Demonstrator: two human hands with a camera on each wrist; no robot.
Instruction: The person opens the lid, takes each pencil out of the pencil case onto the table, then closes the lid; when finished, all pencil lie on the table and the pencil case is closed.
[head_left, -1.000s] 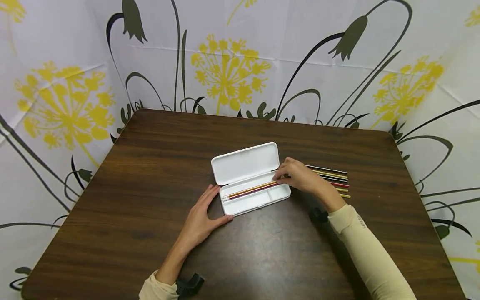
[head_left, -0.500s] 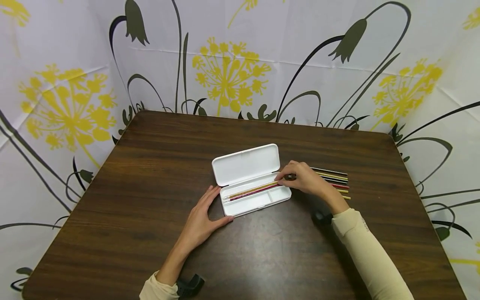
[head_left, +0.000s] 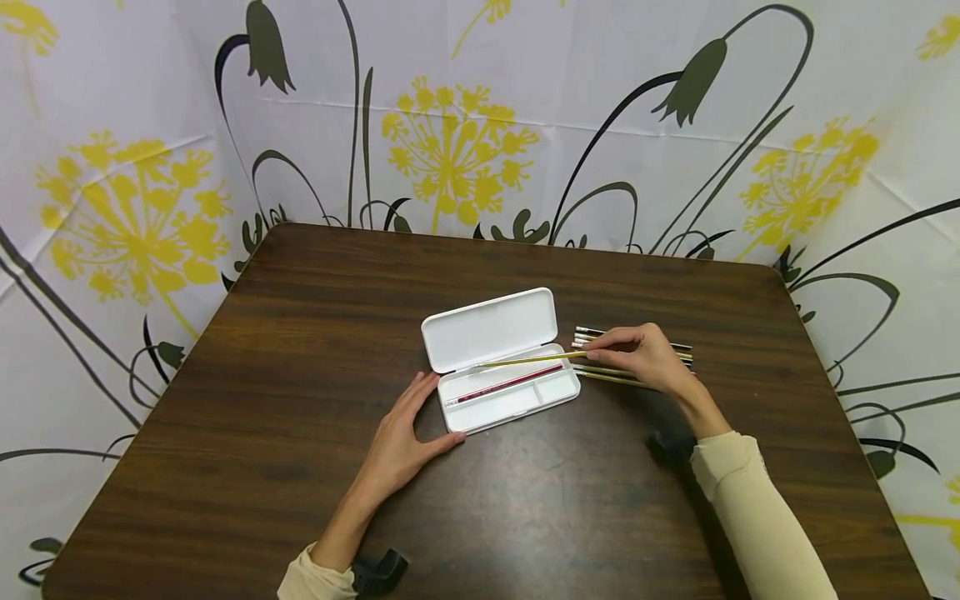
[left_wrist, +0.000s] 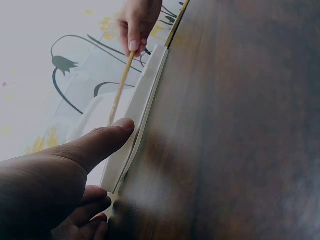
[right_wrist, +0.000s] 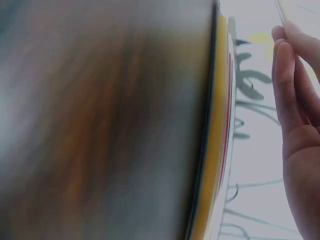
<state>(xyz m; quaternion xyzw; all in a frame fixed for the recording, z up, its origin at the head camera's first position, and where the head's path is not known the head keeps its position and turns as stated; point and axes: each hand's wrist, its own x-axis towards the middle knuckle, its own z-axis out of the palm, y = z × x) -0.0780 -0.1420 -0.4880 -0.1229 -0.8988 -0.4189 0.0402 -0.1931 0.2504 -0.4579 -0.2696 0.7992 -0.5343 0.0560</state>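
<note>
Any lettering on the pencils is too small to read, but the gold pencil (head_left: 525, 361) shows a slim, shiny barrel with a pale end, held slantwise over the back of the open white case (head_left: 487, 414), whether touching it I cannot tell. The right hand (head_left: 637, 354), just right of the case, pinches that pencil narrowly by its right end, while the left hand (head_left: 401, 437) rests spread against the case's left end, thumb on its near edge. A red pencil (head_left: 504, 386) lies inside the case, and more pencils (head_left: 611, 379) lie to its right.
</note>
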